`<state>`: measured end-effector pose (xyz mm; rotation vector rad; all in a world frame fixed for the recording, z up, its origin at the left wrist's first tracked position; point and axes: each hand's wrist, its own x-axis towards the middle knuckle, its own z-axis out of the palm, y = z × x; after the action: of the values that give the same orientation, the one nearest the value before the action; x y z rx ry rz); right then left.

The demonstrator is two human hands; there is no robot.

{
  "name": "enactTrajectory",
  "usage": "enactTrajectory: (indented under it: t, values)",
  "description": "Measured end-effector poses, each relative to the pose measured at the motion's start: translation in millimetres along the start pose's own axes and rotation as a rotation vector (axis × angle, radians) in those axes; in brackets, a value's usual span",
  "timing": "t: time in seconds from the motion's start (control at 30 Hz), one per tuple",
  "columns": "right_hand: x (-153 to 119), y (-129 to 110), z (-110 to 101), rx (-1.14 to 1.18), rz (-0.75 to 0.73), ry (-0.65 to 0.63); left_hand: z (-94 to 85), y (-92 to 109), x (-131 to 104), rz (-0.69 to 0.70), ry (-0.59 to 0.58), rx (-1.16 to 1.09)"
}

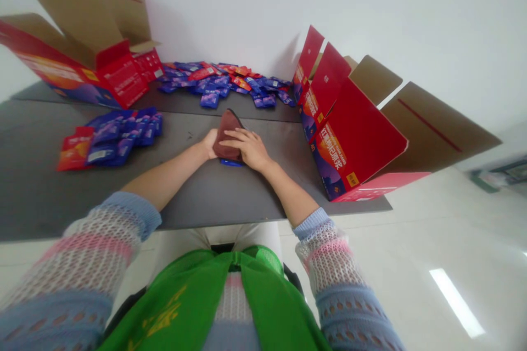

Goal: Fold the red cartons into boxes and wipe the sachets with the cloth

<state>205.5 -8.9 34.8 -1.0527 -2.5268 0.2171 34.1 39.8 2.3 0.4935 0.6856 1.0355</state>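
A folded brown cloth (228, 123) is between my two hands, above the middle of the grey table (185, 186). My left hand (211, 143) grips its left side, with most of the fingers hidden behind it. Across the front of the cloth lies my right hand (249, 148), its fingers spread and touching the surface. Just below the cloth shows the edge of a blue packet (231, 163); the rest of that packet is covered.
Blue packets (109, 131) and red ones (76, 148) lie at the left. Many more packets (209, 85) are heaped along the wall. Open red cartons stand at the back left (119, 74) and right (358, 126), flaps raised. The table's front edge is near my lap.
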Motion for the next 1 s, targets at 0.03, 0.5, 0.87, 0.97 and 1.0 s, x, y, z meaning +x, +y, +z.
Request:
enactTrajectory:
  t: [0.03, 0.5, 0.87, 0.97, 1.0]
  values:
    - [0, -1, 1, -0.026, 0.026, -0.017, 1.8, 1, -2, -0.006, 0.0, 0.008]
    - [8, 49, 13, 0.171, 0.338, 0.34, 6.2, -3, -19, -0.053, -0.226, 0.329]
    - [3, 12, 3, 0.107, -0.068, 0.059, 16.4, -5, 1, -0.055, 0.12, 0.109]
    - [4, 12, 4, 0.041, 0.021, 0.05, 14.1, -2, 0, -0.076, 0.143, 0.102]
    - [4, 15, 4, 0.024, 0.059, 0.046, 14.3, -2, 0, -0.08, 0.175, 0.114]
